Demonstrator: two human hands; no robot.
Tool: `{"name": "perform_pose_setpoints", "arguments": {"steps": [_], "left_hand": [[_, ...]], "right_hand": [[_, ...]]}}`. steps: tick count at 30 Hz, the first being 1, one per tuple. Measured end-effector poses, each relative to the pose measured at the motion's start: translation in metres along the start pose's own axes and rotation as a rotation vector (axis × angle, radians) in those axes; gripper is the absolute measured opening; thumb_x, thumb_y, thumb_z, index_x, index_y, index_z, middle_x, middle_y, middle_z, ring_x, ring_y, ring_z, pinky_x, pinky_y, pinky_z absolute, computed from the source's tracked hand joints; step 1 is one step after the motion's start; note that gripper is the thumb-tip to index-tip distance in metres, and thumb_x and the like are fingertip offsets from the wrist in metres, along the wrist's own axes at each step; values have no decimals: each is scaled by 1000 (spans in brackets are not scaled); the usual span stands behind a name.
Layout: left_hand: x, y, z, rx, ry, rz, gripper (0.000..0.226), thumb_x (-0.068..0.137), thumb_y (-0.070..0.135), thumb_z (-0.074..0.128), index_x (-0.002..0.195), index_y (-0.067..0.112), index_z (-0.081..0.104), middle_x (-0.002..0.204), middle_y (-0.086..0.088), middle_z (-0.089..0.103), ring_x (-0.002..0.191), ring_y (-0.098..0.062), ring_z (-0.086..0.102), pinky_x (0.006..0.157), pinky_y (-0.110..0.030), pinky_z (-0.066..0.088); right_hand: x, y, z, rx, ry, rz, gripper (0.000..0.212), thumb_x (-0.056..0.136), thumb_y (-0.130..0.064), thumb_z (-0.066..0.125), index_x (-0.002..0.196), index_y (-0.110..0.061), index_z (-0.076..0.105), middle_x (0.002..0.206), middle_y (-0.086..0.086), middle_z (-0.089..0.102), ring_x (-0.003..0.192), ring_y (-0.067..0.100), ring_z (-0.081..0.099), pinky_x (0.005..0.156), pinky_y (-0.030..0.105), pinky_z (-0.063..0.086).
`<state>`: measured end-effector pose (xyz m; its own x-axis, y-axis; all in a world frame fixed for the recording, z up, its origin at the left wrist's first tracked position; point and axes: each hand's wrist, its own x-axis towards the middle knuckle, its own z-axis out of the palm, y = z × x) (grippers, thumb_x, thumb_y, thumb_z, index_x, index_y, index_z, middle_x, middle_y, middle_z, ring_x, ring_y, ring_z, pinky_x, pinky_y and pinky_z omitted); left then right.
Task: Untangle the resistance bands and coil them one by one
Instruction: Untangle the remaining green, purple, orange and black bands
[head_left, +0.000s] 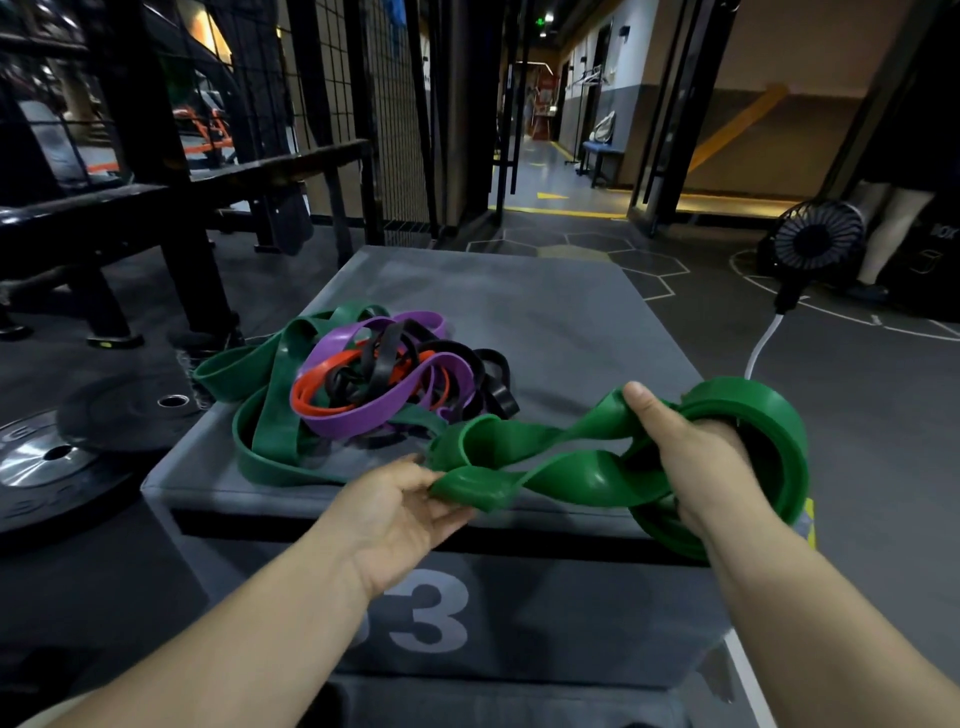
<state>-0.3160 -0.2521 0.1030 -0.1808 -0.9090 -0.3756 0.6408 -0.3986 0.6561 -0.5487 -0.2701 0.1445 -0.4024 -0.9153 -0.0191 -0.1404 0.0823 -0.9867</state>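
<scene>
A wide green resistance band (545, 441) stretches between my hands above the front edge of a grey padded box (545, 312). My right hand (685, 452) grips a partly wound coil of it (763, 431) at the box's right side. My left hand (410, 499) pinches the twisted loose end of the same band. On the box's left half lies a tangled heap: another green band (275, 410), a purple band (363, 415), an orange-red band (317, 395) and black bands (493, 384), wound through each other.
Black weight plates (78, 447) lie on the floor at the left, beside a dark metal bench frame (171, 249). A small black fan (818, 241) with a white cable stands on the floor at the right. A person's legs (893, 228) show at the far right.
</scene>
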Motion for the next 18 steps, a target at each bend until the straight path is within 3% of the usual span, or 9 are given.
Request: {"name": "perform_pose_setpoints", "arguments": {"steps": [2,5,7,9,11,13,15,18], "left_hand": [[-5,0,1,163,-102,-85,43,90,-10,29,123,8,51,103,-22,68,76,-33,70,57,-41,60],[-2,-8,-3,543,-105,-139,49,92,-10,27,128,19,44,108,-21,61,75,-31,67,55,-36,55],[1,-16,-5,747,-95,-139,50,93,-7,32,129,26,41,114,-22,61,92,-38,66,71,-45,58],[5,-26,-8,892,-90,-117,52,91,-2,39,130,33,38,117,-21,61,106,-39,63,88,-49,53],[5,-34,-8,1039,-96,-97,55,89,6,50,130,39,34,109,-17,64,91,-30,65,76,-37,54],[12,-41,-9,1218,-65,-51,73,83,14,60,139,42,24,109,-16,63,76,-21,60,64,-28,48],[23,-44,-9,1453,13,12,88,77,21,66,146,42,16,132,-11,43,93,-21,58,71,-26,51],[25,-49,-9,1748,135,257,97,70,30,76,148,42,19,150,3,6,135,-20,27,106,-24,36]], "right_hand": [[2,1,0,93,39,11,49,69,-55,79,70,-9,66,74,9,67,79,31,66,90,50,53],[-3,2,2,169,39,0,49,60,-56,83,67,-10,69,74,8,71,79,30,69,90,52,54],[-9,2,5,218,-2,-12,44,56,-55,85,60,-14,70,70,4,72,79,31,71,88,53,55],[-17,2,8,289,-48,-38,30,64,-43,86,54,-21,68,63,-4,70,74,22,71,84,46,56],[-25,3,13,362,-107,-71,33,75,-29,81,48,-25,64,52,-11,61,59,10,65,68,35,53],[-33,5,19,418,-169,-78,32,76,-24,79,54,-21,56,49,-11,56,50,8,60,58,29,48],[-39,10,26,480,-237,-45,32,69,-26,80,67,-25,49,53,-8,58,54,12,62,58,35,54],[-45,13,36,565,-309,26,40,61,-28,81,78,-27,45,64,-3,63,69,21,67,76,49,58]]}}
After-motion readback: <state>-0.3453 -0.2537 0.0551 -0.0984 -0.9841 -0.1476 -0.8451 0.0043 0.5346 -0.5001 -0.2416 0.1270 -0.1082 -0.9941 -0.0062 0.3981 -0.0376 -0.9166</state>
